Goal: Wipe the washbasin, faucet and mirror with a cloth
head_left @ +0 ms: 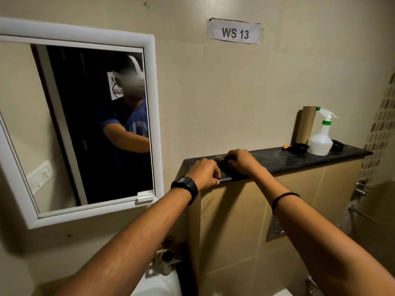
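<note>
Right hand (242, 162) curls fingers over dark cloth (223, 160) lying on shelf (288, 160). Left hand (205, 174) curled at shelf edge, grasp unclear. Best practice: bunch cloth into one palm before lifting toward mirror (64, 124).

A dark cloth (223, 160) with a striped edge lies bunched on the black shelf (277, 159). The white-framed mirror (74, 124) hangs on the wall above the metal faucet (167, 256) and white washbasin (159, 283).

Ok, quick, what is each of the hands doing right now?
Left hand: curled at the shelf edge; grip cannot be told.
Right hand: holding the cloth.
</note>
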